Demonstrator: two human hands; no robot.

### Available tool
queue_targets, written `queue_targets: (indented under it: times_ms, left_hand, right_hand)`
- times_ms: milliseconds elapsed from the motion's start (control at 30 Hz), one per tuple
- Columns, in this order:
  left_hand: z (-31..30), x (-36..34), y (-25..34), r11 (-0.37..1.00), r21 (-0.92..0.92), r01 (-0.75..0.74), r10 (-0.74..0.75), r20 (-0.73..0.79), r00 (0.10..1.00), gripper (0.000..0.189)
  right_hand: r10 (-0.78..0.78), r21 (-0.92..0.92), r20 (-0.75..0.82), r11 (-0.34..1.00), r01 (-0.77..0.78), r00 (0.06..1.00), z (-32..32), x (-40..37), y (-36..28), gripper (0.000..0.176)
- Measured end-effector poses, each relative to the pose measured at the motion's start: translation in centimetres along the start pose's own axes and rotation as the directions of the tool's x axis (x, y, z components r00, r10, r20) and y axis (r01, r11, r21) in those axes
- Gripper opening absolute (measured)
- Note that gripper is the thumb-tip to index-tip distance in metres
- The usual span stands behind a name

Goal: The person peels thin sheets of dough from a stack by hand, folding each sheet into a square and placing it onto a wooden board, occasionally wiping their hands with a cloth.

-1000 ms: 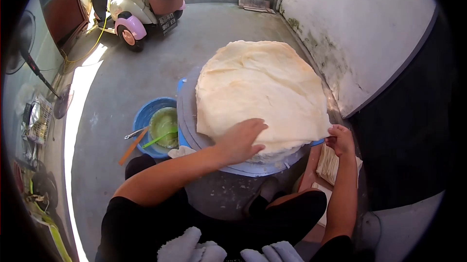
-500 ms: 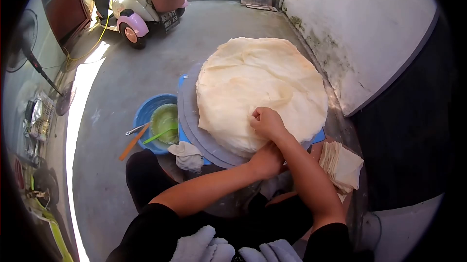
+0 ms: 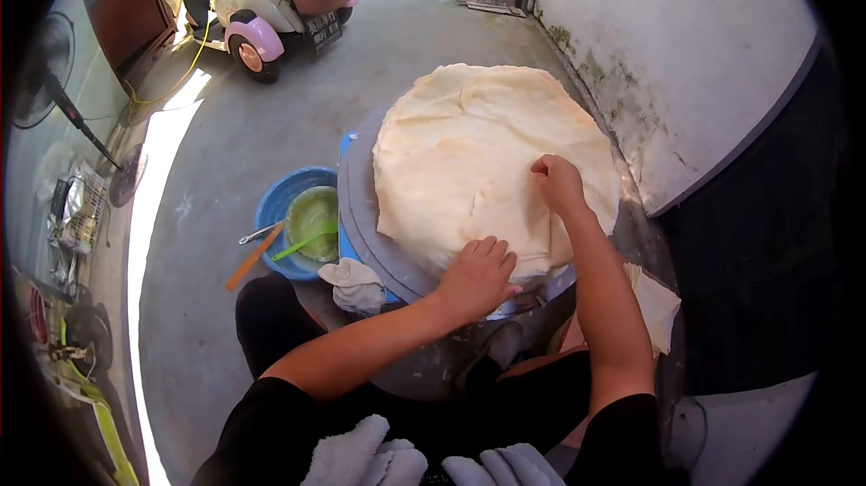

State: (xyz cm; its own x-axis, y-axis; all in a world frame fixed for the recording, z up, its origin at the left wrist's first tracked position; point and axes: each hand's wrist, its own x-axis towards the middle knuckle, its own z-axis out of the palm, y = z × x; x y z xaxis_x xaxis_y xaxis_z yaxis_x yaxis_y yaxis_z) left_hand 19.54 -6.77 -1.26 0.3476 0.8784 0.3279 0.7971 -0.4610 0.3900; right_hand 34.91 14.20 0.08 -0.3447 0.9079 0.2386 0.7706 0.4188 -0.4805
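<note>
A tall round stack of thin, pale dough sheets (image 3: pixel 478 143) lies on a grey round board (image 3: pixel 361 188). My left hand (image 3: pixel 480 277) rests open on the stack's near edge, fingers spread over the top sheet. Farther right on the stack, my right hand (image 3: pixel 559 184) is closed, thumb and fingers pinched at the top sheet; the pinch itself is partly hidden. A crease in the sheet runs down from below that hand. Folded pale sheets (image 3: pixel 654 305) are piled to the right, partly behind my right forearm.
Left of the board, a blue basin (image 3: pixel 271 206) holds a greenish bowl (image 3: pixel 302 206), a green-handled utensil (image 3: pixel 307 244) and a wooden stick (image 3: pixel 248 260). A crumpled cloth (image 3: pixel 352 286) hangs beside it. A scooter (image 3: pixel 262 12), a fan (image 3: pixel 54 80) and a wall (image 3: pixel 667 62) surround the floor.
My right hand has moved right and away from me across the stack. My left hand has come out from under the right forearm and now lies on the near edge.
</note>
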Motion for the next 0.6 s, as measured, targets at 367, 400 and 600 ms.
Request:
queue_targets:
  times_ms: [367,400,600]
  left_hand:
    - [-1.1,-3.9,-1.2,0.976,-0.168,-0.137,0.096,-0.233,0.968,0.044]
    - [-1.9,-5.2,-1.0,0.833,-0.496,0.246,-0.301,-0.034,0.953,0.039]
    - [-0.4,-7.8,-6.1,-0.374,-0.9,0.223,-0.777,0.435,0.455,0.029]
  right_hand:
    - [0.078,-0.251,0.181,0.968,-0.03,0.98,-0.6,1.8,-1.8,0.016]
    - [0.078,-0.248,0.186,0.968,-0.03,0.98,-1.4,0.6,-3.0,0.016]
    - [-0.202,-0.284,-0.124,0.945,0.161,0.971,3.1,-4.8,-2.4,0.066]
